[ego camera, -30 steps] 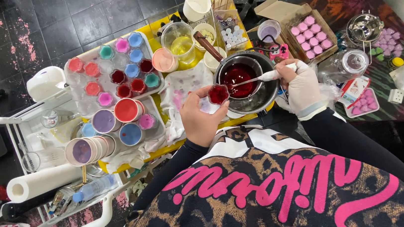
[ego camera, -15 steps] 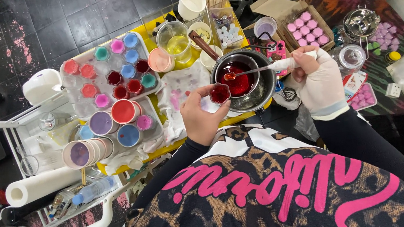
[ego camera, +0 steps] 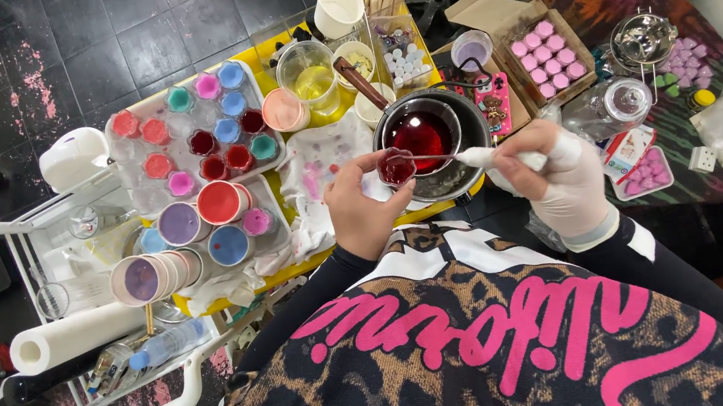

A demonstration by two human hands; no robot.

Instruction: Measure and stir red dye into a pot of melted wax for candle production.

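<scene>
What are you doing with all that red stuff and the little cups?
A person is bent over a crowded table. The left hand holds a small clear cup of dark red liquid at the edge of a metal pot holding more of the same red liquid. The right hand, in a white glove, holds a thin tool with its tip at the cup. On the left, a tray carries many small cups filled with red, pink, blue and teal. A box of pink round pieces sits behind the pot.

Small cup (ego camera: 396, 168) before pot (ego camera: 432, 137); tray (ego camera: 193, 136) left, box (ego camera: 533, 42) right.
</scene>
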